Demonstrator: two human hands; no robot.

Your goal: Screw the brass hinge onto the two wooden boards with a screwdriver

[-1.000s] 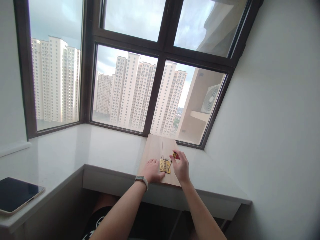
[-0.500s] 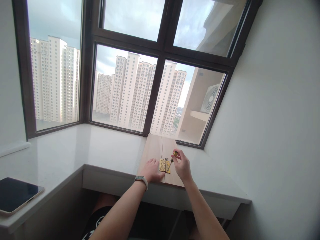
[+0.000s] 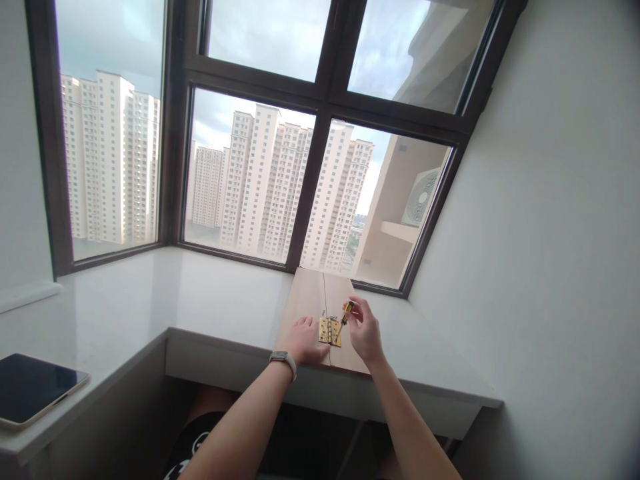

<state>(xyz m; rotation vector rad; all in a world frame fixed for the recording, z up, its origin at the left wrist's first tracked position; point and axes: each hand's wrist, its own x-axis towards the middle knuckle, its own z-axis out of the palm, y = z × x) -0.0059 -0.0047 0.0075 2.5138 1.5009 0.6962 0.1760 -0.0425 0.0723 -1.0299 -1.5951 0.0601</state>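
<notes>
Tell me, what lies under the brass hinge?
The brass hinge lies across the seam of two wooden boards on the white sill. The left hand covers the board beside it.

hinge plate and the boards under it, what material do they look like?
Gold-coloured flat hinge plate: looks like brass or brass-plated metal, given its yellow sheen and screw holes. Two pale tan boards: likely wood or laminate with a matt, even surface; the grain is too faint to tell.
</notes>
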